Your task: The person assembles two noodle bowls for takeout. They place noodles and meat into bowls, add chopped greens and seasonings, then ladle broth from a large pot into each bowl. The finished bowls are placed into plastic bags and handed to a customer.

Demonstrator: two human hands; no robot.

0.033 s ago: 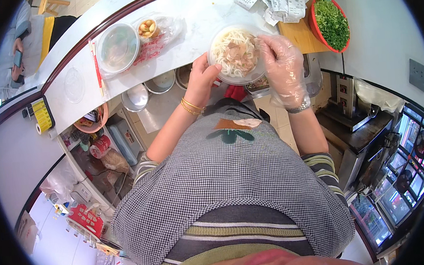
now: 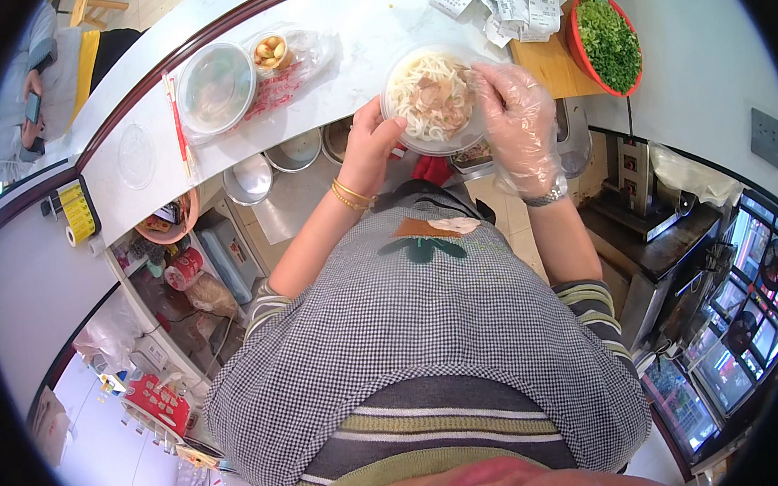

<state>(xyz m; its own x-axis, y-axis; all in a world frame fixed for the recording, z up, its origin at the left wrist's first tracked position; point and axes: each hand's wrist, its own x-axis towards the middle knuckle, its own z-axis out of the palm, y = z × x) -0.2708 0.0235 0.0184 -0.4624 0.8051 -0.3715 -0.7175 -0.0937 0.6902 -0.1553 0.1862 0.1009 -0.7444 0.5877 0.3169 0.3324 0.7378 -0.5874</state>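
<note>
A round clear plastic bowl of white noodles [image 2: 412, 135] stands at the counter's near edge, with thin slices of pale brown meat [image 2: 439, 106] on top of the noodles. My bare left hand [image 2: 370, 144] grips the bowl's left side, the thumb by the rim. At the right rim is my right hand [image 2: 521, 119] in a clear plastic glove. Its fingers bend together over the edge of the noodles, close to the meat. Whatever the gloved fingertips pinch is hidden from view.
To the left are a lidded plastic bowl [image 2: 216, 88], a small cup of yellowish pieces [image 2: 270, 51] on a plastic bag, and wrapped chopsticks [image 2: 177, 122]. Paper slips [image 2: 524, 7] and a red basket of chopped greens [image 2: 607, 43] lie at the far right. Metal pots [image 2: 249, 178] sit below the counter.
</note>
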